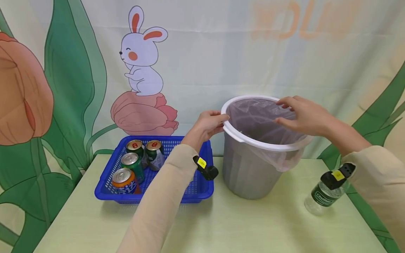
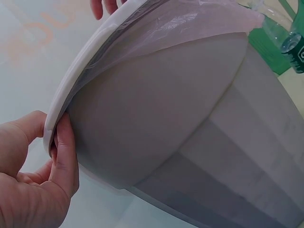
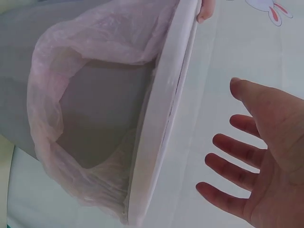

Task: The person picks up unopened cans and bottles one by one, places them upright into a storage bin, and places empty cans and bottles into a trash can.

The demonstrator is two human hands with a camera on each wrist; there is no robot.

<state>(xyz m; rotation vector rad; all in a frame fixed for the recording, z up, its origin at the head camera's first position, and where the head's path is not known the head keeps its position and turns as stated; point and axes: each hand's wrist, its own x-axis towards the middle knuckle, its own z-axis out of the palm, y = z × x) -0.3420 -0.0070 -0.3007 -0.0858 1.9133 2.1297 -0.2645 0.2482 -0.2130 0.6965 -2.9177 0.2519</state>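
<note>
A grey trash can (image 1: pixel 250 172) with a white rim ring (image 1: pixel 235 135) stands at the back of the table, tilted a little in the head view. A thin pinkish trash bag (image 1: pixel 284 160) lines it and hangs over the outside below the ring. My left hand (image 1: pixel 209 124) grips the ring at its left side, thumb on top and fingers underneath, as the left wrist view also shows. Over the right part of the opening is my right hand (image 1: pixel 305 116), fingers spread and relaxed, holding nothing; the right wrist view shows it (image 3: pixel 266 156) apart from the ring.
Left of the can sits a blue plastic basket (image 1: pixel 207 189) with several drink cans, among them an orange one (image 1: pixel 124 181) and a green one (image 1: pixel 133 165). A clear bottle (image 1: pixel 322 198) with a green label stands at the right, partly behind the right wrist camera. A printed curtain hangs behind.
</note>
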